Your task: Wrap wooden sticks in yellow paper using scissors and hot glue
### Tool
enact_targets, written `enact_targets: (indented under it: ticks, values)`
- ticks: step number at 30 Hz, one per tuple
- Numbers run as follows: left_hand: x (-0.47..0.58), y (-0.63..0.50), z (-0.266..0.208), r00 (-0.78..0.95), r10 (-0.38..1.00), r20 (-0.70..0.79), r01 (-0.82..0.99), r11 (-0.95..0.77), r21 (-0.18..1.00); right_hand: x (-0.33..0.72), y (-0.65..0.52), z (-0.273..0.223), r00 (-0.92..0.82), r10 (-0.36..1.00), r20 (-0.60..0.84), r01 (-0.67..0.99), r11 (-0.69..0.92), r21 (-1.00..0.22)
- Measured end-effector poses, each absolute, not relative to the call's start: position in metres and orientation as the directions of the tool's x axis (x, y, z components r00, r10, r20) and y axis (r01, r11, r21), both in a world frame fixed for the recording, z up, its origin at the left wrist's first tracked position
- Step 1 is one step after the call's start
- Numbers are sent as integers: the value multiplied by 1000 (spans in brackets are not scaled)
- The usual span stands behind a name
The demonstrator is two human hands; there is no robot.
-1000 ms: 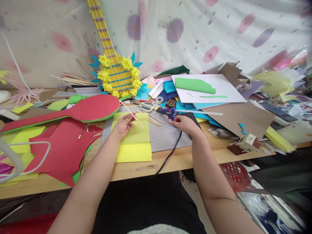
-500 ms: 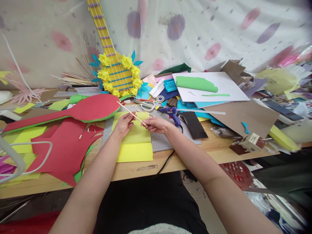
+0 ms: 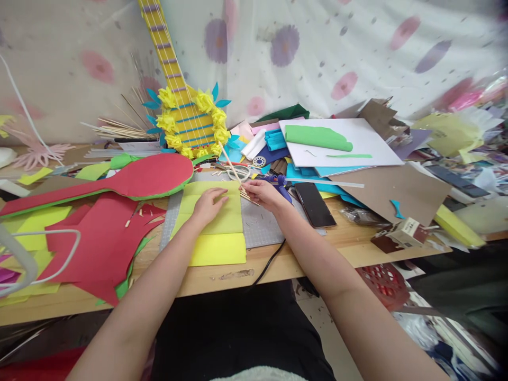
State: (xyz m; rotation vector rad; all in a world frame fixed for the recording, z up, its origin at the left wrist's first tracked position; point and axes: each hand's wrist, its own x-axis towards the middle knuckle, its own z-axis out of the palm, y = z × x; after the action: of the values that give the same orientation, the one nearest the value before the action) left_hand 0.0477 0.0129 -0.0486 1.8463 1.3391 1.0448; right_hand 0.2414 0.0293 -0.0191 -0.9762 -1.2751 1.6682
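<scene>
A thin wooden stick (image 3: 230, 163) is pinched in my right hand (image 3: 262, 191) and slants up and away to the left. My left hand (image 3: 210, 205) is over a yellow paper sheet (image 3: 216, 248), fingers slightly curled and apart, holding nothing. The creased sheet lies partly on a grey cutting mat (image 3: 264, 230). More short wooden sticks (image 3: 248, 198) lie just under my right hand. Right behind that hand, a blue glue gun (image 3: 280, 181) with a clear glue stick is partly covered by it. Scissors (image 3: 238, 172) rest beyond the stick.
A red and green guitar-shaped piece (image 3: 154, 174) and red paper scraps (image 3: 99, 241) lie left. A yellow flowered paper guitar (image 3: 190, 124) leans on the back curtain. A phone (image 3: 315, 205), white board (image 3: 345, 142) and small box (image 3: 400, 234) are to the right.
My left hand has let go of the stick and lowered slightly toward the yellow paper. My right hand has moved right and up, and the stick stands steeper.
</scene>
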Motion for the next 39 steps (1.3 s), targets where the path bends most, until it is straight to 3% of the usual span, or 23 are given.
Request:
enact_targets:
  ticks: [2, 4, 9, 13, 16, 19, 22, 25, 33, 39]
  values:
    - [49, 11, -52, 329, 914, 238, 651, -402, 644, 243, 32, -22, -268, 962, -55, -102, -85, -991]
    - [47, 8, -54, 449, 877, 169, 726, -469, 503, 239, 33, -26, -262, 964, -53, -111, -85, -990]
    - [31, -3, -52, 569, 821, 42, 758, -544, 360, 222, 35, -44, -296, 950, -98, -136, -144, -980]
    - [14, -10, -46, 620, 785, 15, 731, -585, 351, 223, 46, -51, -178, 982, 67, 214, 105, -971]
    - [6, -13, -43, 654, 756, 14, 703, -615, 358, 231, 52, -46, -265, 954, 140, 536, 266, -801]
    - [4, -15, -43, 661, 750, 17, 698, -624, 352, 239, 54, -36, -380, 912, 151, 720, 394, -571]
    - [10, -16, -43, 665, 747, 13, 699, -628, 342, 245, 54, -28, -503, 849, 160, 766, 524, -373]
    - [21, -15, -43, 676, 737, 10, 694, -641, 329, 247, 53, -26, -565, 812, 146, 774, 583, -249]
    - [34, -14, -44, 670, 741, 43, 691, -643, 331, 245, 46, -31, -575, 808, 127, 814, 581, -17]
    - [34, -14, -45, 664, 747, 43, 688, -632, 357, 242, 42, -30, -600, 788, 136, 799, 598, 60]
